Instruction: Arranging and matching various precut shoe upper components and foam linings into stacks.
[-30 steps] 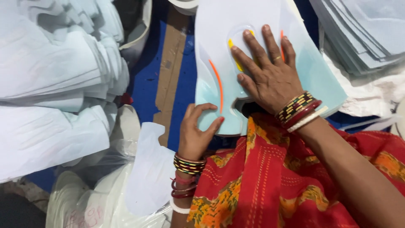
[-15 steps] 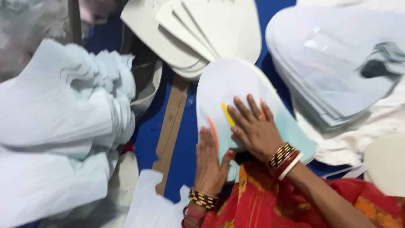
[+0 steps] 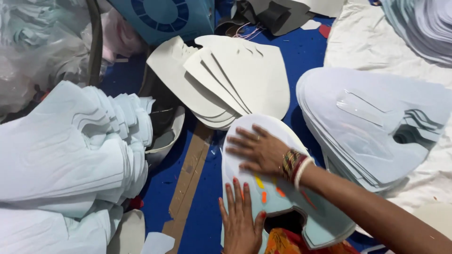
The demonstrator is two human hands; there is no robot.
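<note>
A pale blue, shield-shaped cut sheet [image 3: 325, 218] with orange and yellow marks and a notch at its near end lies on the blue floor mat [image 3: 207, 207]. My right hand [image 3: 256, 150], bangles on its wrist, rests flat with fingers spread on the far, rounded half of the sheet. My left hand [image 3: 240, 218] lies palm down on the sheet's near left edge, fingers pointing away from me. Neither hand grips anything. Patterned red-orange cloth [image 3: 287, 240] shows under the notch.
A fanned stack of white cut shapes [image 3: 245, 75] lies just beyond the sheet. A thick stack of pale blue shapes [image 3: 376, 127] sits to the right and a large heap [image 3: 70, 155] to the left. A brown cardboard strip [image 3: 188, 178] runs along the mat.
The view has swung upward, showing more of the stacks. My right hand has slid toward the sheet's far end. My left hand has shifted to the near left edge.
</note>
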